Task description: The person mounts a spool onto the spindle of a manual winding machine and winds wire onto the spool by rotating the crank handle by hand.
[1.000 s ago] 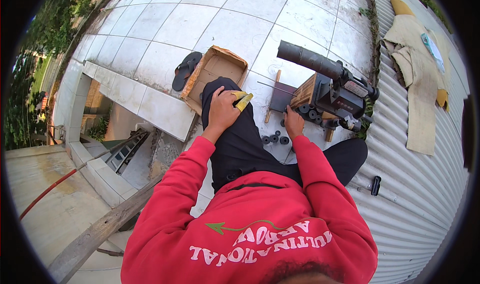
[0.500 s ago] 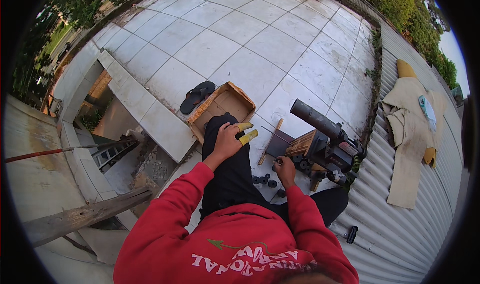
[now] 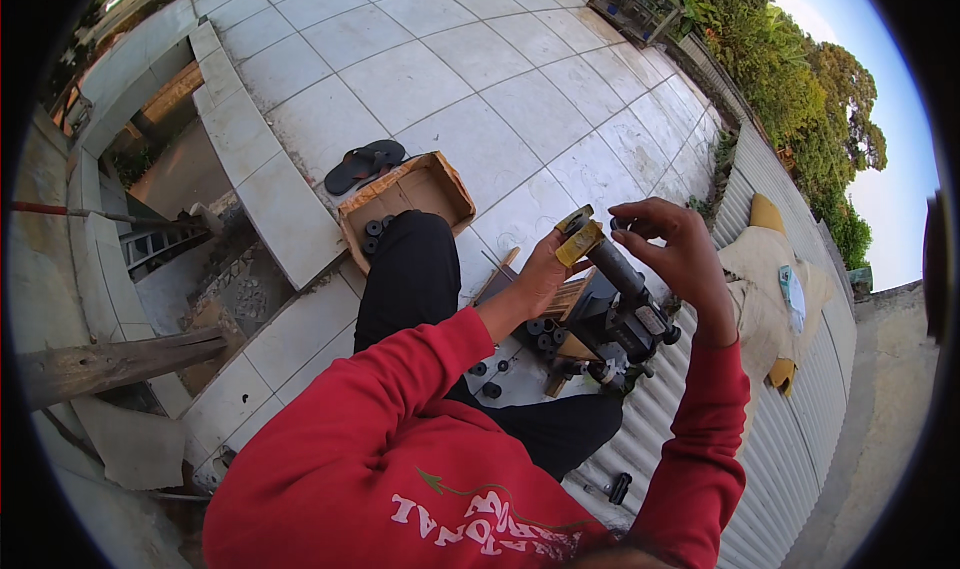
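Note:
My left hand (image 3: 543,272), with yellow wraps on two fingers, is raised and closed round a small black round piece (image 3: 575,225). Close beside it, my right hand (image 3: 682,259) pinches a small dark ring (image 3: 621,225) between thumb and fingertips. Both hands are in front of the end of a long black tube (image 3: 618,270), which belongs to a black machine (image 3: 632,324) on the floor. Several black rollers with centre holes (image 3: 537,331) lie by the machine, and a few loose ones (image 3: 491,390) lie near my leg.
An open cardboard box (image 3: 433,181) with several black pieces stands beyond my knee, next to black flip-flops (image 3: 364,166). A low tiled wall (image 3: 262,169) borders an opening on the left. Corrugated roofing (image 3: 800,389) on the right carries a beige cloth (image 3: 765,269).
My left hand has left my knee and moved right. My right hand has risen from the parts by the machine, so both now meet near the tube's end. The view has shifted.

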The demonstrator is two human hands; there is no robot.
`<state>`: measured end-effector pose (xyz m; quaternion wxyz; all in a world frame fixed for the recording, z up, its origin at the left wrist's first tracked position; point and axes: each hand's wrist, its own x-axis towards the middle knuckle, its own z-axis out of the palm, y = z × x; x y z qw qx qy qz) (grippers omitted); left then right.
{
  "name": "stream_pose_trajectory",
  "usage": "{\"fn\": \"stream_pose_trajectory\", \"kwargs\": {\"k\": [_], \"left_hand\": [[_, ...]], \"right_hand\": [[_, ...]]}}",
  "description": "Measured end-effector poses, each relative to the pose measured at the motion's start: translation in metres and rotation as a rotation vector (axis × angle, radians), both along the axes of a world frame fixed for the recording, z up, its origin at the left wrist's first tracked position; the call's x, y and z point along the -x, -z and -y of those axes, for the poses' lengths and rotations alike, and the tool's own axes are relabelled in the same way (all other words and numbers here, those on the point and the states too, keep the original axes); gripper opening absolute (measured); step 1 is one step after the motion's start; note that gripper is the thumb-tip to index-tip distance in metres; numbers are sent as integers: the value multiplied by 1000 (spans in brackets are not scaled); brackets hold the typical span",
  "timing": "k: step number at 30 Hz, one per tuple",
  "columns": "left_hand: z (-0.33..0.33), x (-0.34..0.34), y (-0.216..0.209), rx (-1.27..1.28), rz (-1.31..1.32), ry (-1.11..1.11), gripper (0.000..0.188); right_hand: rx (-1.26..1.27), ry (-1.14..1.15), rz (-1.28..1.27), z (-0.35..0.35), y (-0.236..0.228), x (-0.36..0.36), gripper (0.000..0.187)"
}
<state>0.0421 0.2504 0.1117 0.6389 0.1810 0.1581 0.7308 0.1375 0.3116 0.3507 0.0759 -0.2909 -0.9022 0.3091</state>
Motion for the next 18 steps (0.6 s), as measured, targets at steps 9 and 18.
{"fn": "stream_pose_trajectory", "kwargs": {"k": [9, 18], "left_hand": [[-13, -14, -7, 129, 84, -39, 35], [-3, -16, -16, 138, 65, -103, 40]], "right_hand": [[-41, -381, 596, -89, 34, 87, 30], [-209, -292, 894, -74, 63, 112, 38]]}}
